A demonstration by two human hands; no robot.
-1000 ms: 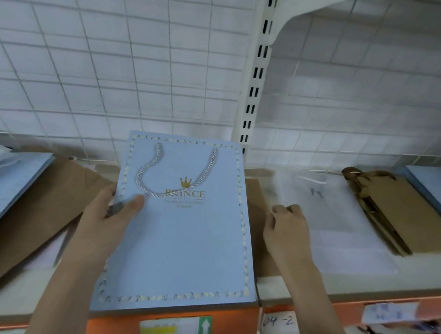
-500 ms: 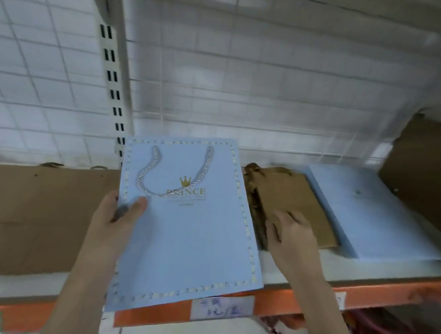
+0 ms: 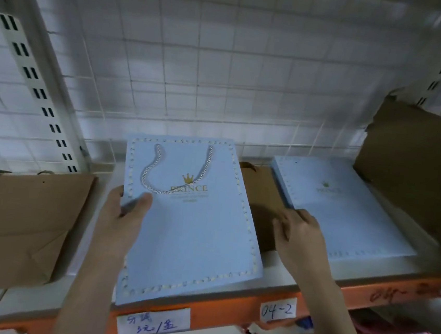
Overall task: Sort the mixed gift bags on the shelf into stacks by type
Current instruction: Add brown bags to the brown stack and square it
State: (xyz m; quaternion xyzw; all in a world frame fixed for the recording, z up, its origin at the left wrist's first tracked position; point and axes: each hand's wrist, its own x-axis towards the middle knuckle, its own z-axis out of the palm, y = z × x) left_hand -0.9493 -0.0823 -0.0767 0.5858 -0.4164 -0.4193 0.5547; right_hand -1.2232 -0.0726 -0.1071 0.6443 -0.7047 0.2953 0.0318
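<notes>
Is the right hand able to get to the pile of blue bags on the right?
Probably yes. The right hand is already at the near left corner of the blue bag stack, with nothing between them. The left hand holds the other blue bag off to the side, out of the way.

1. The blue gift bag [image 3: 191,226] held by the left hand [image 3: 121,219] carries a gold crown with the word "PRINCE" in gold capitals, partly crossed by the white rope handle [image 3: 175,173]; smaller lines beneath it are too fine to read.
2. The blue stack [image 3: 340,209] to the right shows the same crown and a faint "PRINCE"; the print is blurred.
3. A white label [image 3: 278,309] on the orange shelf rail [image 3: 226,311] reads "04-2", handwritten.
4. A second white label [image 3: 154,323] on the rail bears blue handwritten Chinese characters, the last likely "金" after a slash; the rest is unclear.
5. Dark handwriting [image 3: 402,292] directly on the rail, farther right, seems to begin "04-"; the remainder is smeared.
</notes>
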